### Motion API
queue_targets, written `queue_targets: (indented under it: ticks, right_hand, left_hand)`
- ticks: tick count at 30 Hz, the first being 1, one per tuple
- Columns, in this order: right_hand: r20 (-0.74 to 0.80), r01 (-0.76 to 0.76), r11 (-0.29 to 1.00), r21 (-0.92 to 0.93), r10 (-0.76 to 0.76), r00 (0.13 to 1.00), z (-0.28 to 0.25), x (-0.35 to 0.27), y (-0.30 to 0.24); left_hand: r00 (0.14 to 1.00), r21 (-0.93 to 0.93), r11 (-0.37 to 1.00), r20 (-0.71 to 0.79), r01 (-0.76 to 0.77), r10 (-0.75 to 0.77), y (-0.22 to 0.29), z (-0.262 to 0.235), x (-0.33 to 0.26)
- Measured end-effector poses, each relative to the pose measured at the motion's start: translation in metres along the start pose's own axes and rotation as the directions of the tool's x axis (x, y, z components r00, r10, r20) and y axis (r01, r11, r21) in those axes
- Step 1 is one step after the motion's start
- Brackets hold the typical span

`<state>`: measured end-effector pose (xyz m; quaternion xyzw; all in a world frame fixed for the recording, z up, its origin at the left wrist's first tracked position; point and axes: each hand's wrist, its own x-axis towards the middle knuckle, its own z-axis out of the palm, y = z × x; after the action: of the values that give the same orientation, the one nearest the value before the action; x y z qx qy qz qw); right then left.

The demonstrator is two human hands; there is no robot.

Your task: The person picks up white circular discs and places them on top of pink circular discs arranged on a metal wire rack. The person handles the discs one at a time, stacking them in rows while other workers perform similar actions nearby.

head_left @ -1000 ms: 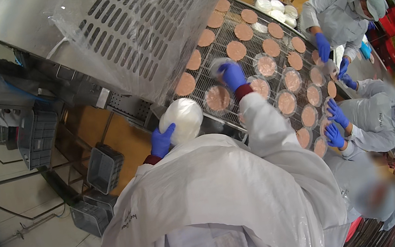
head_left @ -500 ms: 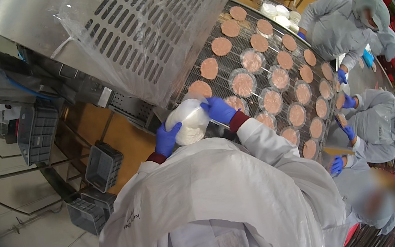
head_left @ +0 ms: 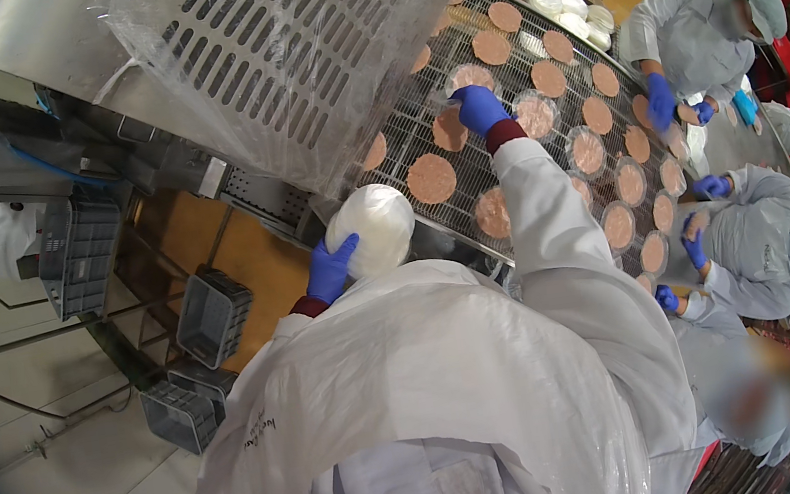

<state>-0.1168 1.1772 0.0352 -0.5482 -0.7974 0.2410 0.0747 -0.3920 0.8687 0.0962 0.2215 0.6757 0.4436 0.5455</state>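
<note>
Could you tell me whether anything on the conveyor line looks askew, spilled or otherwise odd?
Nothing stands out. The round patties lie flat and apart on the wire mesh belt, none spilled. The left hand holds a white stack of discs beside the belt, and the right hand reaches over the patties.

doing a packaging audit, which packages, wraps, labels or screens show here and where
Stack of white round sheets: held in left hand, beside the conveyor.
Clear plastic film: draped over the perforated metal guard, upper left.
White round stacks: far end of the wire belt.
No readable labels, signs or screens.
</note>
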Motion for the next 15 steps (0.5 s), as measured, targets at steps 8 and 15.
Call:
queue_targets:
  ticks: [8, 15]
  right_hand:
    - [-0.36, 0.181, 0.879, 0.441, -0.012, 0.933, -0.019, -0.127, -0.063]
    - [0.123, -0.117, 0.845, 0.522, 0.061, 0.991, -0.003, -0.155, -0.066]
  left_hand:
    - [0.999, 0.023, 1.0, 0.052, 0.014, -0.015, 0.007, 0.007, 0.011]
    - [1.0, -0.021, 1.0, 0.022, -0.021, 0.021, -0.017, -0.005, 0.02]
